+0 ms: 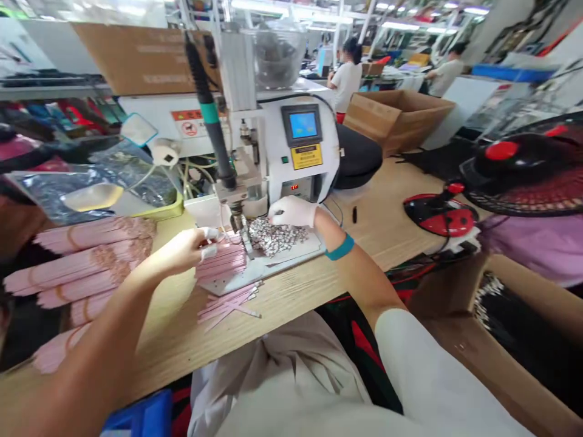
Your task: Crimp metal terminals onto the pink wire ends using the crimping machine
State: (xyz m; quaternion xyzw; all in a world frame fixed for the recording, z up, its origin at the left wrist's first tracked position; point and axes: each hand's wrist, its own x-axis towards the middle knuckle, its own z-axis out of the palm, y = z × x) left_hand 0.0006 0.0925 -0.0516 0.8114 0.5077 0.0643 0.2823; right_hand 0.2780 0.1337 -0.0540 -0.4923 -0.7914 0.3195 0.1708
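Observation:
My left hand (180, 252), with pale wraps on its fingertips, pinches the ends of a small bunch of pink wires (221, 261) beside the crimping head (237, 221) of a white benchtop terminal crimping machine (291, 145). My gloved right hand (291, 212) rests at the far edge of a heap of small metal terminals (276, 237) on a pale metal plate (291, 258). Bundled pink wires (86, 267) lie left of my left forearm, and several loose ones (228, 306) lie near the plate.
The wooden workbench (378, 237) carries everything. A red-and-black desk fan (514, 176) stands at the right, above a cardboard box holding metal parts (487, 297). A silver bag (95, 182) lies at the left. Two co-workers (346, 79) (449, 70) stand beyond a cardboard box (396, 118).

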